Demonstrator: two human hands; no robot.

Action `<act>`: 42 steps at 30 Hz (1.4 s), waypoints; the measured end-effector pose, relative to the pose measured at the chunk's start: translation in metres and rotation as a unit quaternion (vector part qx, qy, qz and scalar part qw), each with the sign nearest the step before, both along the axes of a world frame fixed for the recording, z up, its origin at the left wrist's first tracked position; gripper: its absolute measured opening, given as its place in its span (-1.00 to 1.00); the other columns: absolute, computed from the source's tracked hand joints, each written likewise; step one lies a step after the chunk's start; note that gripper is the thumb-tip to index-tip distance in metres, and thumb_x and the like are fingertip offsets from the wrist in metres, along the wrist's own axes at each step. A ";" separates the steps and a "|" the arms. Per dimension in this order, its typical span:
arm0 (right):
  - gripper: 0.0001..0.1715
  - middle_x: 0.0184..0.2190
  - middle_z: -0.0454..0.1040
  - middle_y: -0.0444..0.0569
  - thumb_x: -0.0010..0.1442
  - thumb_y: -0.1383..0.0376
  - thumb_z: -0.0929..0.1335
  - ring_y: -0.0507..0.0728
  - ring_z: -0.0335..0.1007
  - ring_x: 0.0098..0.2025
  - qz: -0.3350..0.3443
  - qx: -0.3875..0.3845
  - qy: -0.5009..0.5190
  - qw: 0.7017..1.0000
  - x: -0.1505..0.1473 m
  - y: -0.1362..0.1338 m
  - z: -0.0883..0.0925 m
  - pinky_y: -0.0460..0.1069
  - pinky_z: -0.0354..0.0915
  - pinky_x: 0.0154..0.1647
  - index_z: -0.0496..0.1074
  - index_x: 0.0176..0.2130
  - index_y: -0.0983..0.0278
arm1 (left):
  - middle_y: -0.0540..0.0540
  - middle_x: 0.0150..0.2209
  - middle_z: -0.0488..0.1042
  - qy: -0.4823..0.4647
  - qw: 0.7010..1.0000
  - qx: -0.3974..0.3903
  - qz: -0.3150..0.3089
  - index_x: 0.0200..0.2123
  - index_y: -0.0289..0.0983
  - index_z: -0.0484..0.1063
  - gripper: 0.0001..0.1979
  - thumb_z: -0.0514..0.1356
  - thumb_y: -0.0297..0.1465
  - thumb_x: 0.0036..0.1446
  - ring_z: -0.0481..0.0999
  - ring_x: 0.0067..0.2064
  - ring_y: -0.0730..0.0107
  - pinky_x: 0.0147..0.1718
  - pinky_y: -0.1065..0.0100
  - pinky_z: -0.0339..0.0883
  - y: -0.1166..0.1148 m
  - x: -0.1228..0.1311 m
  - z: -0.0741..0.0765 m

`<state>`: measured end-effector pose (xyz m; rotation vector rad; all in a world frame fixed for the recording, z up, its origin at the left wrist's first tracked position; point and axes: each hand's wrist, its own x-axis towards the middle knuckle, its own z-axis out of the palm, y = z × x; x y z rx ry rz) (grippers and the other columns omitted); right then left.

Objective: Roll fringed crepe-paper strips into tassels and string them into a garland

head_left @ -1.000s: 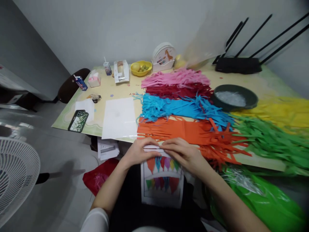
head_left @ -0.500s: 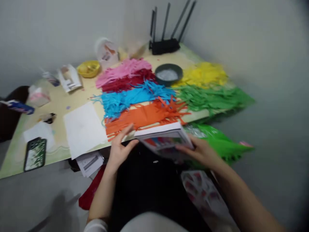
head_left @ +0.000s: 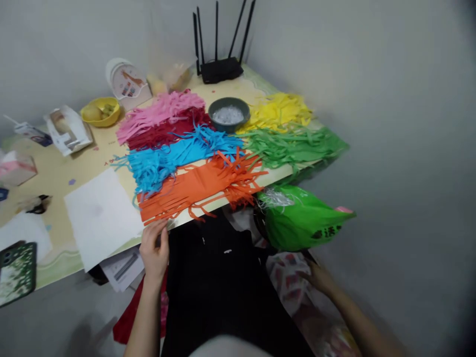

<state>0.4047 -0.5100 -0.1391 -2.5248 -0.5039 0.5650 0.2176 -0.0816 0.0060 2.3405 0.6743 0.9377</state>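
My left hand (head_left: 154, 250) hovers at the table's front edge, fingers stretched upward and holding nothing, just below the orange fringed paper (head_left: 201, 184). My right hand (head_left: 320, 278) is low at the right beside my lap, blurred, resting on a red-patterned wrapper or bag (head_left: 292, 285); its fingers cannot be made out. Behind the orange strip lie blue (head_left: 174, 158), dark red (head_left: 167, 130) and pink (head_left: 159, 111) fringed paper. Green (head_left: 293, 146) and yellow (head_left: 278, 111) fringes lie to the right.
A grey bowl (head_left: 228, 114) and a black router (head_left: 219, 69) stand at the back. A white sheet (head_left: 100, 215) and a phone (head_left: 17, 272) lie at the left. A green plastic bag (head_left: 301, 220) hangs off the table's right corner, close to the wall.
The view swung right. The printed sheet with coloured flags that both hands held has gone from sight. My right hand dropped low to the right; my left hand came free at the table edge.
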 end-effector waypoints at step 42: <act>-0.67 -0.01 0.52 0.18 0.23 0.37 0.23 0.25 0.40 0.07 0.364 0.209 -0.139 0.897 0.049 0.303 0.140 0.16 0.29 0.14 0.46 -0.07 0.33 | -0.22 -0.27 0.59 0.353 0.935 0.013 0.011 -0.19 -0.27 0.50 -0.78 0.05 -0.39 0.26 0.58 -0.20 0.16 -0.19 0.25 0.36 0.011 0.145 0.020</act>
